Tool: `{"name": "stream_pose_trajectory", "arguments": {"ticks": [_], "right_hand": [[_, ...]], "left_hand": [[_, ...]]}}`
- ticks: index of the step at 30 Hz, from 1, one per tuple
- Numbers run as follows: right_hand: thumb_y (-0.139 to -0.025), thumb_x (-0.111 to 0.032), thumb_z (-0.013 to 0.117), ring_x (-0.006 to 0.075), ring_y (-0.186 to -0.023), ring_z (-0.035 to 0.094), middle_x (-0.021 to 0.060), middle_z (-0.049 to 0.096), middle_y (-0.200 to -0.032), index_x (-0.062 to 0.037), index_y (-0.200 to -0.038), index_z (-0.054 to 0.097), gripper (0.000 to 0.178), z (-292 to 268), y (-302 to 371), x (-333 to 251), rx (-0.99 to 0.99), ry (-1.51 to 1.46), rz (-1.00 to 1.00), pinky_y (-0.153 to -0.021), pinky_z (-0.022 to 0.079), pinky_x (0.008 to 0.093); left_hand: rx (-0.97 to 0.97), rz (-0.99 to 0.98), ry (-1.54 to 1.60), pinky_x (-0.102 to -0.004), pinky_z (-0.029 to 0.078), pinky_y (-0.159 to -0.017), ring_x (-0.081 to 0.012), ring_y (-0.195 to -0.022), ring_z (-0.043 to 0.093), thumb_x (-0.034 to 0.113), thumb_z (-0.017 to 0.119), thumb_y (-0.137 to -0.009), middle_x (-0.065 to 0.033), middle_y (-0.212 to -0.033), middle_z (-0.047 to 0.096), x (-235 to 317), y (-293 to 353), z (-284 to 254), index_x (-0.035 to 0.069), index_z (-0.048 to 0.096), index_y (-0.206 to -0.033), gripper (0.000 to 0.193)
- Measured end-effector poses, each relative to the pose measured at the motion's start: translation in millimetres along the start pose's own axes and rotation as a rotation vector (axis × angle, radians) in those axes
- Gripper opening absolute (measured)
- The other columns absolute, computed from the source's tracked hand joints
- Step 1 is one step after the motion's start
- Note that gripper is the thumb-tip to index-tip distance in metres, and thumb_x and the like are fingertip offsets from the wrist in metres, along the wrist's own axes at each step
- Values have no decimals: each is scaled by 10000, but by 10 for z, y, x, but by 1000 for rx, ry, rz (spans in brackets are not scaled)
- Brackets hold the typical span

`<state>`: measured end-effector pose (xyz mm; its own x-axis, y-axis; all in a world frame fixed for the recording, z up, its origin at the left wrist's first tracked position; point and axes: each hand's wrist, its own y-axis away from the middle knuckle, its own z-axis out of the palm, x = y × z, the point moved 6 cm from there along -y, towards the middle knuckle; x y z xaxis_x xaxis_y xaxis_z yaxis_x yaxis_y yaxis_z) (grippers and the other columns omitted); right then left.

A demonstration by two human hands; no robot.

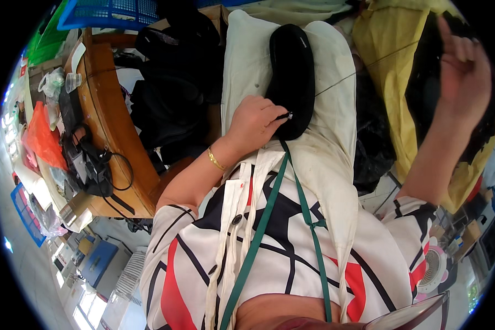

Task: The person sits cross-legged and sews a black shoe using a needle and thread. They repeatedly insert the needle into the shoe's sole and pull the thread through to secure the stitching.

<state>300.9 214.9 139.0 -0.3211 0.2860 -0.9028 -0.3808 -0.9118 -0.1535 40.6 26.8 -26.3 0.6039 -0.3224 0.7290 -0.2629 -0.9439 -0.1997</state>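
Observation:
On my lap, over a cream apron (242, 60), lies a long black shoe-shaped piece (291, 66), rounded at both ends, with a small pale mark near its far end. My left hand (254, 122) is closed at its near left edge, fingers pinched together. A small dark bit with a shiny tip (289, 115) sticks out at those fingertips; its kind is unclear. From the black piece's right side a taut dark thread (363, 70) runs up and right toward my right hand (465, 69). That hand is raised at the far right, forefinger stretched, other fingers curled, apparently round the thread.
At left stands a wooden table (115, 137) with black pieces heaped beside it. Beyond it are an orange plastic bag (44, 135) and a black strapped bundle (88, 165). A blue basket (110, 14) is at the far left, a yellow sack (390, 60) at right. Green straps (264, 220) hang near my chest.

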Motion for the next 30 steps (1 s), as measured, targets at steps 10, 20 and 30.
{"name": "stream_pose_trajectory", "arguments": {"ticks": [10, 20, 30], "right_hand": [[-858, -25, 654, 226, -833, 598, 72, 567, -880, -45, -1014, 637, 159, -7, 1384, 1080, -1249, 672, -5, -742, 509, 329], [-757, -67, 660, 268, -802, 565, 67, 555, -820, -81, -860, 600, 120, -100, 1891, 1390, -1384, 868, -405, -665, 495, 368], [-975, -123, 599, 83, -912, 614, 6, 623, -967, -19, -1117, 628, 179, -211, 1308, 1257, -926, 258, 600, -803, 499, 243]], "left_hand": [[-35, -108, 105, -381, 434, -688, -280, -749, 566, 100, 729, -785, -54, -761, 609, -102, 59, 60, 100, 698, -938, 155], [-18, -90, 150, -360, 447, -698, -276, -758, 567, 23, 734, -758, -72, -808, 624, -128, 87, 71, 67, 682, -963, 216], [5, -95, 159, -382, 439, -662, -289, -722, 564, 95, 734, -789, -71, -742, 605, -83, 56, 89, 84, 690, -927, 145]]}}
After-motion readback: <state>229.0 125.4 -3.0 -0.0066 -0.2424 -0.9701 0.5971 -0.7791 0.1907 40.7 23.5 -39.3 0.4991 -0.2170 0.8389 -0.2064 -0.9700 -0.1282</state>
